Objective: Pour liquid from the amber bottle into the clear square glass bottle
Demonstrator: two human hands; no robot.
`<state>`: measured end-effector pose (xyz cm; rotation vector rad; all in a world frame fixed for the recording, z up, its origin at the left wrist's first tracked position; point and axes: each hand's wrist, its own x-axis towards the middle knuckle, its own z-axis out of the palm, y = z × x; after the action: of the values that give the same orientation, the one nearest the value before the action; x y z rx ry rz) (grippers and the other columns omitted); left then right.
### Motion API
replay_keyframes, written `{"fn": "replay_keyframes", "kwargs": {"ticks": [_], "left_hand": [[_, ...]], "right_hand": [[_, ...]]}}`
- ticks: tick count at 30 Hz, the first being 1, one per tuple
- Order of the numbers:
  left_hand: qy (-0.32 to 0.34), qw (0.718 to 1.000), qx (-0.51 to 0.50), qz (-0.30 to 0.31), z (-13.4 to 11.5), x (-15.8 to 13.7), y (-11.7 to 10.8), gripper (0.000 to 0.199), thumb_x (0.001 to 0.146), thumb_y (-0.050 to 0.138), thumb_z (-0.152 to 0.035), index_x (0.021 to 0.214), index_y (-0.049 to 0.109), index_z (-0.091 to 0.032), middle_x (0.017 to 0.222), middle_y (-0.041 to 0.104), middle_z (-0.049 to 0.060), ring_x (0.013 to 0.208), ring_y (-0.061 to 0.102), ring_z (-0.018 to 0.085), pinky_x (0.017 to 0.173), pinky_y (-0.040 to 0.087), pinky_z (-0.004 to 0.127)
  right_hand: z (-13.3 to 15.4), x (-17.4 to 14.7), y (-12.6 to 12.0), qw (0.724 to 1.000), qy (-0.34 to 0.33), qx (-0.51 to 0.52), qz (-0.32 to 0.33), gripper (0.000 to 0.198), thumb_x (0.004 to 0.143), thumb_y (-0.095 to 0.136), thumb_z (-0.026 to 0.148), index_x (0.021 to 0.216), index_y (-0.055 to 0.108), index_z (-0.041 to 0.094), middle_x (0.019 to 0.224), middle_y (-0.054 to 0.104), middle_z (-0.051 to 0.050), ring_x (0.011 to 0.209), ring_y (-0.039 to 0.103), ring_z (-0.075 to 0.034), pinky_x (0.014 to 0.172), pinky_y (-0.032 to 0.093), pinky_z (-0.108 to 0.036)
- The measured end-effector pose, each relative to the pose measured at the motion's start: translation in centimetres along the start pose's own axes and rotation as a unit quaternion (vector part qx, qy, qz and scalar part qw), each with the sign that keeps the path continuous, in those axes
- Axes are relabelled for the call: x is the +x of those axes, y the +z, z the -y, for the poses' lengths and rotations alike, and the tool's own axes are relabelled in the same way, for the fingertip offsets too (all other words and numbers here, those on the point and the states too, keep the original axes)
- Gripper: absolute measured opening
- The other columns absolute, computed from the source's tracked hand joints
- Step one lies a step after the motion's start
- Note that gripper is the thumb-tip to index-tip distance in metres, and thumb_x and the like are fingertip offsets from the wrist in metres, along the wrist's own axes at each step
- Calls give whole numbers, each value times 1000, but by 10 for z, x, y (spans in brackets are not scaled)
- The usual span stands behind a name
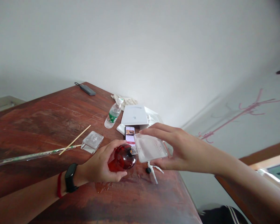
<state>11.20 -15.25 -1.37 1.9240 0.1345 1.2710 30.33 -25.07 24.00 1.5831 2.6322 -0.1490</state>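
Observation:
My left hand (102, 163) is wrapped round a dark red-brown see-through bottle (125, 157), which it holds above the table. In my right hand (175, 146) a clear, square-sided glass bottle (151, 147) lies tipped on its side, fingers along the top and thumb below. The clear bottle's threaded neck points left and meets the dark mouth of the brown bottle. Whether liquid passes between them I cannot make out. Below the clear bottle, a white spray or pump head (152, 171) with a black cap (148, 170) rests on the wood.
A clear square block or container (92, 141) stands left, by thin wooden sticks (76, 139) and a long plastic-wrapped packet (32, 157). Farther back are a water bottle (113, 113), a lit phone (130, 133), a white box (134, 115) and a grey device (87, 89). Wet spots (104, 187) mark the table.

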Motion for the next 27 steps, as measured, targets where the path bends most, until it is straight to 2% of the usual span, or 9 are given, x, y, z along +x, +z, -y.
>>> {"fn": "replay_keyframes", "kwargs": {"ticks": [10,15,21,27], "left_hand": [[-7,1000,0,-4,0,-1,0,90,74,89,-24,154,47,-24,139,69,14,121,73,32,106,61,45],[9,1000,-12,-7,0,0,0,92,74,89,-21,155,46,-26,143,67,14,126,71,33,112,58,47],[-18,1000,-10,-6,1,-1,0,91,73,91,-25,154,48,-24,140,68,14,122,72,33,106,62,45],[-4,1000,-8,-11,0,-1,0,91,73,90,-22,154,48,-25,140,67,13,123,71,32,109,60,46]], "right_hand": [[3,3,-6,1000,-11,-17,17,68,97,79,45,157,54,25,143,68,-15,118,73,-31,100,60,-44],[6,6,-10,999,-16,-28,20,66,97,79,41,156,55,27,140,70,-14,112,75,-29,100,61,-43],[7,7,-11,999,-25,-20,-7,66,94,82,39,155,59,32,137,73,-11,110,76,-29,97,62,-41],[9,7,-11,999,-21,-26,-1,67,93,83,39,155,59,30,137,73,-12,111,76,-30,98,62,-42]]}}
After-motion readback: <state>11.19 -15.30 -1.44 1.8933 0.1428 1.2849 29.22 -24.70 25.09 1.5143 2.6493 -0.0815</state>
